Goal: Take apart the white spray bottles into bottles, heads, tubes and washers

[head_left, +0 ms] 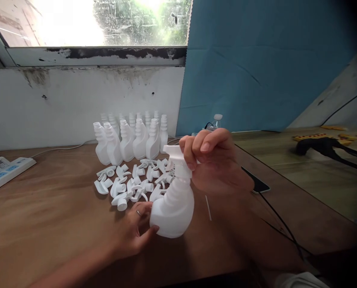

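Note:
A white plastic spray bottle (pixel 175 210) is tilted slightly in front of me, above the wooden table. My left hand (pixel 133 230), with a ring on one finger, grips the bottle's lower left side between thumb and fingers. At the top, a white trigger sprayer head (pixel 178 163) sits on the ribbed neck. My right hand (pixel 214 160) has its fingers curled around the right side of this head; part of the grip is hidden. Behind the bottle lies a pile of loose white trigger sprayer heads (pixel 135 182).
Several headless white bottles (pixel 126 140) stand in rows by the wall. On the table (pixel 46 216) are a power strip (pixel 9 175) at left, a thin white tube (pixel 208 208), a dark phone-like device (pixel 256 181) and cables. A clear bottle (pixel 217 122) stands behind my right hand.

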### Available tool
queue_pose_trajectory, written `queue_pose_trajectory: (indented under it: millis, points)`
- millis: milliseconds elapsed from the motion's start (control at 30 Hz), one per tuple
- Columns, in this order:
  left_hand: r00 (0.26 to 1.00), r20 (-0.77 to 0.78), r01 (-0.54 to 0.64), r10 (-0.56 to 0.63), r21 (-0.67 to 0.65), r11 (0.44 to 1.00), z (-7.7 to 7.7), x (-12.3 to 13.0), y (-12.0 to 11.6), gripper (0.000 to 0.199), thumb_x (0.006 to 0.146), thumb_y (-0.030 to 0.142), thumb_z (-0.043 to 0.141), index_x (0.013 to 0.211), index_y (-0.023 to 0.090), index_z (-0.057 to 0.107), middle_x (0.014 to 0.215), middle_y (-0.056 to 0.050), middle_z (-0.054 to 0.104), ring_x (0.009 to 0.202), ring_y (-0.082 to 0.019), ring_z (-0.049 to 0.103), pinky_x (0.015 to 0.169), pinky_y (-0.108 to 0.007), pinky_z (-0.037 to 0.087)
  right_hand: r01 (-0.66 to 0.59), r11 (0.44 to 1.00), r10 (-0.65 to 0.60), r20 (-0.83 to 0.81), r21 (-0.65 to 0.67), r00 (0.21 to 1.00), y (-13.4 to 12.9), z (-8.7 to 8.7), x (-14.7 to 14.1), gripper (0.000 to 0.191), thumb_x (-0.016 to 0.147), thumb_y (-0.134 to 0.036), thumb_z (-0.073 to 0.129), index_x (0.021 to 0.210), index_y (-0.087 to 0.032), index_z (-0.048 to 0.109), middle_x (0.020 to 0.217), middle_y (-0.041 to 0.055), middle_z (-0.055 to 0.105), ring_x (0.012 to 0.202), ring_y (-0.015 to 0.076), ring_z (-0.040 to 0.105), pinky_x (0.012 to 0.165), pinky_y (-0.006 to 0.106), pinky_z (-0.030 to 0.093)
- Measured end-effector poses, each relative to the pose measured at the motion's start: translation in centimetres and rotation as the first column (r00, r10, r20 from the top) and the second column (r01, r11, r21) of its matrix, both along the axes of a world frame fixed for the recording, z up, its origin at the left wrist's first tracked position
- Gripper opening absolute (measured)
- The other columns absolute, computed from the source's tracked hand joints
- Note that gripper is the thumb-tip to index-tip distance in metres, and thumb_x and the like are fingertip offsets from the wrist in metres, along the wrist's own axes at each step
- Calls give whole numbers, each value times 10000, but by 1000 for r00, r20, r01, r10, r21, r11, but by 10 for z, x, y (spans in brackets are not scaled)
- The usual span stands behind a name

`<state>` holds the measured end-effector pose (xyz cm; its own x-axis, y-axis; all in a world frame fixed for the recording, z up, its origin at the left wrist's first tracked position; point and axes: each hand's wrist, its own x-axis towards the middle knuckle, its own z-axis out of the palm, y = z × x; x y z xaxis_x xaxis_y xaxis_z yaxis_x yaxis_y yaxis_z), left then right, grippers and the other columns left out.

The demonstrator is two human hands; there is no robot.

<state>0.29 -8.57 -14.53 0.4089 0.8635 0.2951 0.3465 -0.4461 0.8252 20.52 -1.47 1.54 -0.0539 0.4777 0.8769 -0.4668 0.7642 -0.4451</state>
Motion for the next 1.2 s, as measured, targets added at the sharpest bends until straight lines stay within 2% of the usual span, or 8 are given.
queue_pose_trajectory:
  millis: [267, 633, 733, 833, 900, 1000, 1100, 1200]
  points:
    - [993, -3, 112, -114, -132, 985, 6, -4, 7, 422, 836, 350, 624, 1217, 181, 559, 1069, -106, 619, 986, -244, 582, 876, -340, 504, -500, 866, 499, -49, -20, 865, -2, 2, 3, 163, 809, -271, 471, 658, -222, 434, 398, -111, 274, 268, 70, 302, 507, 299, 335]
    - [973, -69, 210, -221, -137, 968, 25, -2, 9, 453, 861, 321, 591, 1281, 174, 508, 1065, -98, 629, 940, -212, 583, 839, -311, 506, -666, 743, 663, -56, -66, 746, 7, -4, -12, 267, 812, -301, 459, 576, -216, 369, 311, -142, 184, 212, 54, 211, 428, 257, 291]
    - [993, -47, 112, -109, 59, 992, 47, -6, 12, 528, 850, 329, 623, 1339, 242, 446, 1147, -93, 613, 943, -202, 582, 868, -325, 496, -663, 748, 662, -69, 3, 747, 6, -4, -12, 239, 836, -258, 419, 603, -215, 384, 338, -143, 167, 206, 49, 180, 411, 248, 272]
    - [990, 141, -1, -32, 230, 973, 92, -4, 20, 517, 895, 407, 554, 1373, 282, 402, 1237, -95, 579, 1029, -215, 580, 908, -341, 484, -666, 744, 668, -48, 51, 743, 6, -5, -13, 231, 844, -254, 419, 615, -222, 413, 331, -141, 185, 197, 56, 194, 398, 248, 278]
    - [976, 191, 49, -102, 263, 964, 126, 3, 26, 504, 897, 459, 532, 1348, 247, 453, 1238, -108, 587, 1100, -244, 569, 904, -350, 495, -669, 742, 670, -48, 44, 740, 6, -7, -12, 228, 843, -254, 433, 617, -225, 441, 320, -136, 204, 196, 62, 210, 401, 252, 292]
    - [990, 84, 75, -112, 360, 930, 164, 16, 32, 341, 853, 329, 643, 1176, 221, 623, 971, -50, 693, 810, -146, 631, 669, -224, 510, -641, 767, 639, -78, 0, 765, 6, -8, -12, 206, 844, -271, 450, 646, -232, 490, 322, -130, 227, 214, 73, 223, 426, 260, 328]
    - [1000, 4, -6, 4, 441, 898, 175, 23, 33, 196, 822, 247, 685, 1011, 198, 706, 710, 13, 686, 548, -69, 535, 483, -171, 417, -499, 861, 483, -155, -94, 862, 0, -9, -10, 128, 826, -335, 461, 754, -247, 521, 454, -83, 425, 341, 106, 417, 509, 284, 422]
    - [999, -40, 2, 19, 472, 882, 174, 22, 29, 182, 814, 252, 693, 982, 188, 722, 718, 13, 702, 534, -62, 530, 485, -171, 422, -299, 919, 262, -168, -258, 950, -8, -16, -6, 208, 782, -382, 491, 949, -260, 521, 913, 24, 612, 789, 176, 624, 756, 361, 508]
